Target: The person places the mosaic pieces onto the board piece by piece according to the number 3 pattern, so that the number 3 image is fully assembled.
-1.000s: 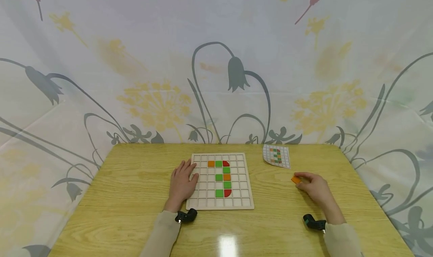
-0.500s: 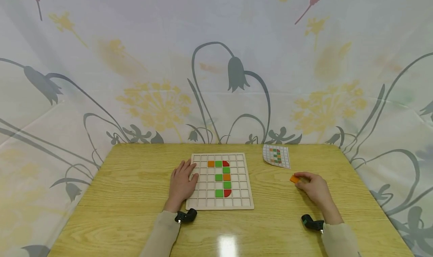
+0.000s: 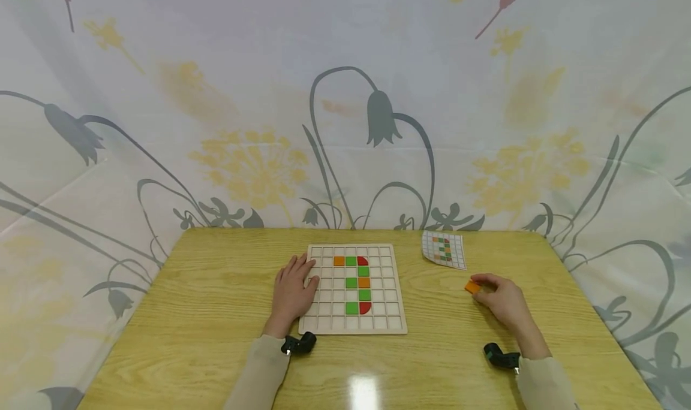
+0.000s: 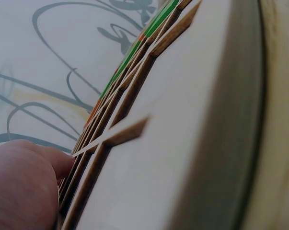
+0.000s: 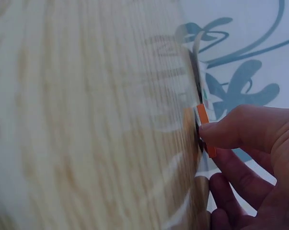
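Observation:
My right hand [image 3: 502, 301] pinches an orange square tile [image 3: 472, 286] between thumb and fingers, low over the right part of the table. In the right wrist view the tile [image 5: 206, 130] shows edge-on at the thumb tip. My left hand [image 3: 293, 290] lies with fingers extended on the left rim of a pale wooden grid board [image 3: 330, 322]. Orange and green square tiles and red rounded tiles sit in the board's cells, in a shape like a 3. The left wrist view shows the left thumb [image 4: 31, 165] at the grid ridges.
A paper card [image 3: 457, 251] with a printed grid and a coloured pattern lies near the table's back edge, right of the board, one side curling up. Behind the wooden table [image 3: 216, 266] hangs a flower-printed cloth [image 3: 259, 98]. A black camera is strapped to each wrist.
The whole head view has shifted very slightly. The tile in my right hand has tilted a little between the fingers; the left hand and the board stay as they were.

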Demonstrator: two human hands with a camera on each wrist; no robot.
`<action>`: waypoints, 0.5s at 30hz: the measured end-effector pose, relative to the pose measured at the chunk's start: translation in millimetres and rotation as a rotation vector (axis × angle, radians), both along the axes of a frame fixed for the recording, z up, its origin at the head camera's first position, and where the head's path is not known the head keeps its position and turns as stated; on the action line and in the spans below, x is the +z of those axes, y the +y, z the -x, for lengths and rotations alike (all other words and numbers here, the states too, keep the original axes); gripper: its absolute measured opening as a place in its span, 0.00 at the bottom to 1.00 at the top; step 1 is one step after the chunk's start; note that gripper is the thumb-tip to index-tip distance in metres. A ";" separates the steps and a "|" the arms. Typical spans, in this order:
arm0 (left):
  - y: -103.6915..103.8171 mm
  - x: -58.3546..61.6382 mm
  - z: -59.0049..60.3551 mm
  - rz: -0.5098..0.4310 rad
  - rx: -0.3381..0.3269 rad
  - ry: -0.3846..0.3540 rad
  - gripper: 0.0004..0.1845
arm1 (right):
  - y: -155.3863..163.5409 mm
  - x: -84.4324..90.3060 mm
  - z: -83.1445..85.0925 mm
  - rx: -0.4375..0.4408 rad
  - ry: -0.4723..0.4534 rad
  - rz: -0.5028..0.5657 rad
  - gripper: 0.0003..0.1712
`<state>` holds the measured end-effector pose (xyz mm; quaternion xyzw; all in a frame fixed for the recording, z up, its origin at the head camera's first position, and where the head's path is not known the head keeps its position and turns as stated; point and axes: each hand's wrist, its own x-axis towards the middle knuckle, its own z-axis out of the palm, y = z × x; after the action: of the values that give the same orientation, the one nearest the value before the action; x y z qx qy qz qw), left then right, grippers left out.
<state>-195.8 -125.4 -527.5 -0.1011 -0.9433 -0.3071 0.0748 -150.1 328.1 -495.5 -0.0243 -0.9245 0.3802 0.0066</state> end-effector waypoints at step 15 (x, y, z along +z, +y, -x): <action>0.5 -1.8 0.9 0.006 0.008 0.003 0.24 | -7.8 3.5 -0.8 0.043 0.027 0.045 0.20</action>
<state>-196.8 -124.8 -529.3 -0.0983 -0.9444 -0.3040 0.0773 -149.3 320.3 -492.0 0.0006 -0.9159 0.4013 0.0103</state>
